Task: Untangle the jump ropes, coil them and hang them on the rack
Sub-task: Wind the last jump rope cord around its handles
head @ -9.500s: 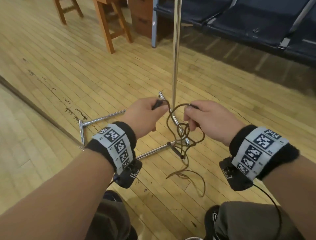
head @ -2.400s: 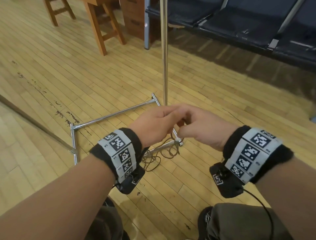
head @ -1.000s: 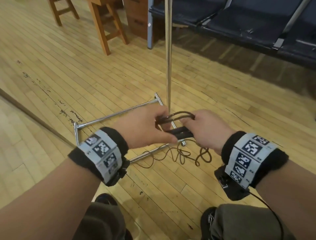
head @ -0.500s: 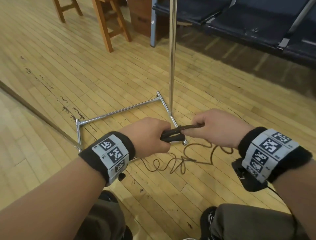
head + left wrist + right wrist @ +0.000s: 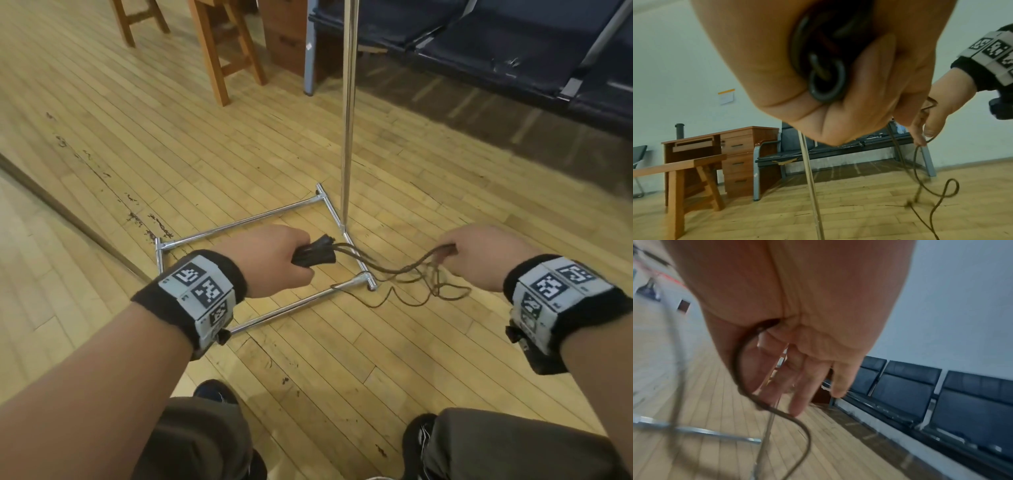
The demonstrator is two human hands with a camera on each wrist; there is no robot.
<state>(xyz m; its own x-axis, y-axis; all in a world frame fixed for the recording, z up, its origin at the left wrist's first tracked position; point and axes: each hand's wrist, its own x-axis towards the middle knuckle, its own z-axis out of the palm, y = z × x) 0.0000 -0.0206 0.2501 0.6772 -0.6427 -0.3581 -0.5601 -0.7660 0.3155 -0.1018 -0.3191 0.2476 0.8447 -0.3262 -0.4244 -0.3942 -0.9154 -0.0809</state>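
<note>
Wooden floor (image 5: 239, 137) lay beneath us as our left hand (image 5: 270, 257) gripped both handles (image 5: 313, 255) while our right hand (image 5: 479, 255), at three o'clock, pinched the rope (image 5: 394, 270), seemingly to draw it straight.

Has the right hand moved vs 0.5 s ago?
Yes. The right hand has pulled out to the right, away from the rack pole, drawing the rope from the handles in the left hand.

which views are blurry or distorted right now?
Head view: sharp, wide-angle bend in the floorboards, rope readable between left hand and right hand. Left wrist: palm fills the frame, rope smeared low right. Right wrist: strong motion blur on rope and rack base, right hand soft.
</note>
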